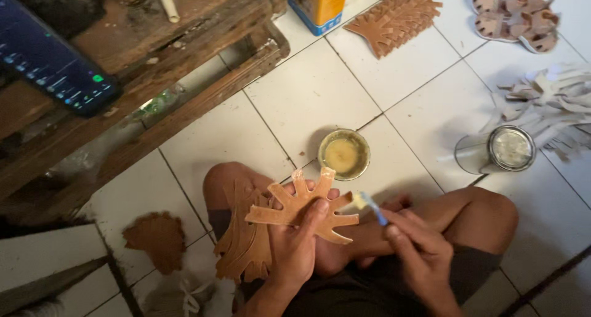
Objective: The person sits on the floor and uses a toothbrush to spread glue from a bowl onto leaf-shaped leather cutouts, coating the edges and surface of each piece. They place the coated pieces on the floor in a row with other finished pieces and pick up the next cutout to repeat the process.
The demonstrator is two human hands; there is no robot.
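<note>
Left hand [295, 243] pinches a flat tan leather cut-out with branching, finger-like tabs [301, 206], thumb pressed on its face, fingers behind, holding it up over the crossed legs. Right hand [418, 252] is closed around a small blue-handled brush [368, 205], its pale glue-loaded tip just beside the cut-out's right edge. On the left knee rests a stack of matching tan cut-outs [246, 246]. Just beyond, on the white tiled floor [308, 89], sits a round open tin of yellowish glue [344, 154]. Right of it lies a metal can on its side [497, 149]. Far off, a fanned brown pile of cut pieces [397, 18].
</note>
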